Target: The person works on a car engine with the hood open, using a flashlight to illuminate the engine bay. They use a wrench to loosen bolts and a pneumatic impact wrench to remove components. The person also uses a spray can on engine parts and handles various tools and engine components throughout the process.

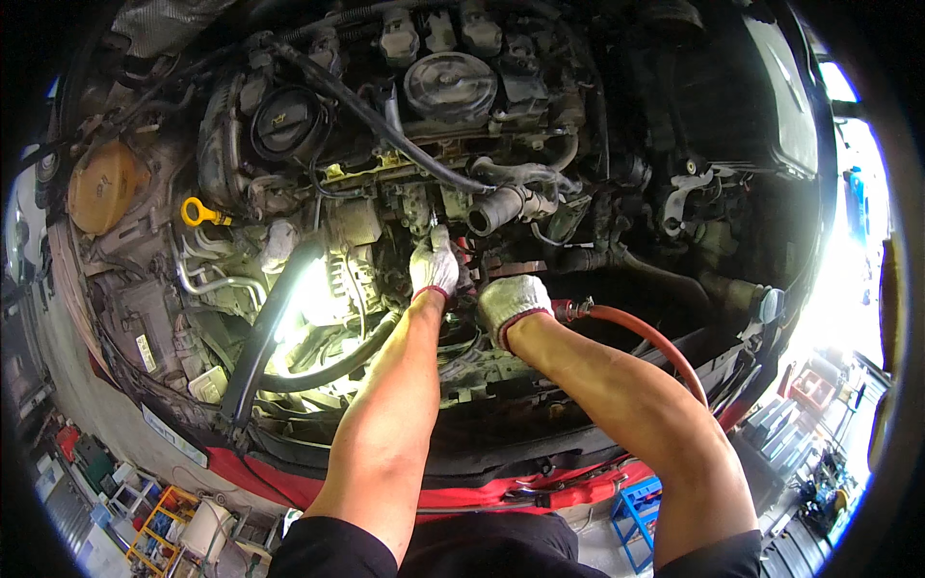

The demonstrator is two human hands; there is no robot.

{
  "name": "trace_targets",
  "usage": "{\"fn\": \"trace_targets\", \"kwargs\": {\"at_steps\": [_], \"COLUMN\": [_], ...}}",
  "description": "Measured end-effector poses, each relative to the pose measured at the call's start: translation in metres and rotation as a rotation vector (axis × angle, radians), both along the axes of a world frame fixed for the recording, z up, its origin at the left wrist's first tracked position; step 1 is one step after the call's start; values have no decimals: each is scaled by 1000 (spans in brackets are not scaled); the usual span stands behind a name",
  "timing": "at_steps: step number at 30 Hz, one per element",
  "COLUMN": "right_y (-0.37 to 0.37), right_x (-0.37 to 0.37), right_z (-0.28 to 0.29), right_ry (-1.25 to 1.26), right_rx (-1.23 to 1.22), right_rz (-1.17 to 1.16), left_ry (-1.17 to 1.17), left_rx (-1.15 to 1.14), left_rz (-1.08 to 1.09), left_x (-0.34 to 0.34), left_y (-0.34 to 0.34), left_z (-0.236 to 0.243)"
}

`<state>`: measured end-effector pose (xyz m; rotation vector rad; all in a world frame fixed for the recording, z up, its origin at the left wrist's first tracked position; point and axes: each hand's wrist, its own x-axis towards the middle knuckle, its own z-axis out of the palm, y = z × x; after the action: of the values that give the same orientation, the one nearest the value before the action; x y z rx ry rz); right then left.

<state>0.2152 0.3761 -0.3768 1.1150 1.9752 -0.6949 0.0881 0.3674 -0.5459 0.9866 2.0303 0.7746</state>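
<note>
Head view, hose-fed tool (pixel 561 309) within curled right fingers (pixel 494 295), red hose (pixel 644 328) rightward, left fingers (pixel 439 238), grip unclear

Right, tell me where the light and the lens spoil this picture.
Head view: glare beside the long black bar whitens nearby engine parts; head view: the background at right is overexposed; head view: fisheye bends the red body edge, and the corners go black; head view: deep shadow dims the engine bay right of the right hand.

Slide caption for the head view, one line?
White-gloved left hand and right hand reach in among engine parts, a red hose leading off beside the right.
</note>
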Motion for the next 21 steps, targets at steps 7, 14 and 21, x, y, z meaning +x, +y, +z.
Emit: {"fn": "trace_targets", "kwargs": {"at_steps": [7,14,21], "right_y": [0,7,9], "right_x": [11,-5,-6], "right_z": [-12,-3,10], "right_ry": [22,22,20], "right_rx": [-15,-53,-21], "right_rz": [-80,-78,11], "left_ry": [-360,-151,58], "left_rx": [-106,-23,-542], "left_rz": [78,10,7], "left_x": [18,-1,-2], "left_y": [11,1,-3], "left_z": [36,26,47]}}
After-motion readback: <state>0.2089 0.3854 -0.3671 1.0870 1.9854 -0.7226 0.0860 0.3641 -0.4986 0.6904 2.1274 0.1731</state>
